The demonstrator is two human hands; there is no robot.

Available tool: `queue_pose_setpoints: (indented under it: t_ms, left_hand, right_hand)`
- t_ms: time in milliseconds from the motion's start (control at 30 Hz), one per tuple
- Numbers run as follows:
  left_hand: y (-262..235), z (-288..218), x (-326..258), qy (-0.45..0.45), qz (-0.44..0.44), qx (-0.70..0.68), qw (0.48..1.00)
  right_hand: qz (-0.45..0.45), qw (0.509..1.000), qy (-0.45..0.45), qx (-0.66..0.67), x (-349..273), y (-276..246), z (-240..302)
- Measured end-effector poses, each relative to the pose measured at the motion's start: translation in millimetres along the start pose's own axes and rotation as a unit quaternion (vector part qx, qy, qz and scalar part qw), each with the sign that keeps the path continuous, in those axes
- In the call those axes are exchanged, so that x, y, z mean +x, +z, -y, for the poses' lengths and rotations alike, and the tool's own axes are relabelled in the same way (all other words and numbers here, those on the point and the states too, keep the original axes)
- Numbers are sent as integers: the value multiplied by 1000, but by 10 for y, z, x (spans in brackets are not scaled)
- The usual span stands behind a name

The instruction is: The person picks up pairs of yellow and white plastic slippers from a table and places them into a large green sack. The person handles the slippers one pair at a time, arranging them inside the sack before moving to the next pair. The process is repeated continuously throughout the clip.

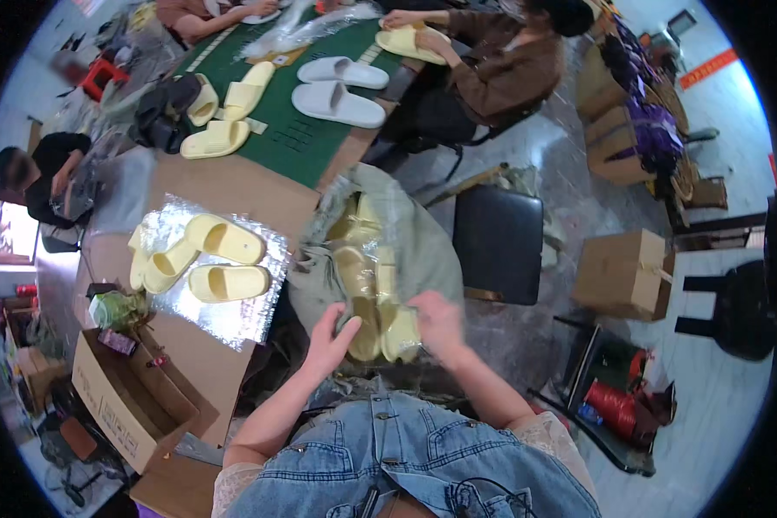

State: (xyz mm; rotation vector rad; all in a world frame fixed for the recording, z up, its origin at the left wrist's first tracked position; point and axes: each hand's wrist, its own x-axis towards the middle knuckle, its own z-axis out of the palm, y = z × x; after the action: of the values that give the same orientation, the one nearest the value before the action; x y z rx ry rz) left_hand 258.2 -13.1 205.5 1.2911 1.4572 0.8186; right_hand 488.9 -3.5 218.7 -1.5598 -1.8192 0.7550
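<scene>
Two hands at mouth of grey-green sack [423, 250] full of pale yellow foam slippers [367, 332]. Left hand [330, 338] curls round slipper toe; right hand [440, 324] blurred, grip unclear. Step, judged: pulling slipper out. Next needs firm lift, clearing sack's plastic liner.

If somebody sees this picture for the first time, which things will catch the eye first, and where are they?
In the middle, the left hand and the right hand reach into a grey sack full of pale yellow slippers in clear wrap. To the left, three loose yellow slippers lie on a shiny plastic sheet on the brown table. At the top, two white slippers lie on a green mat.
</scene>
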Motion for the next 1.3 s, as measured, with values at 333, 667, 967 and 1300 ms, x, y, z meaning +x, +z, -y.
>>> queue_pose_setpoints:
  t_ms: [333, 667, 967, 1300]
  left_hand:
    - [386, 412, 643, -72, 101, 112, 986]
    - [407, 309, 626, -36, 62, 161, 984]
    - [388, 297, 626, -31, 59, 127, 990]
    - [364, 402, 594, -72, 24, 205, 976]
  right_hand:
    - [129, 985, -71, -93, -465, 416, 117]
    - [37, 954, -154, -255, -299, -84, 311]
    - [11, 968, -123, -220, -311, -75, 261]
    - [-223, 891, 389, -67, -1268, -364, -2211]
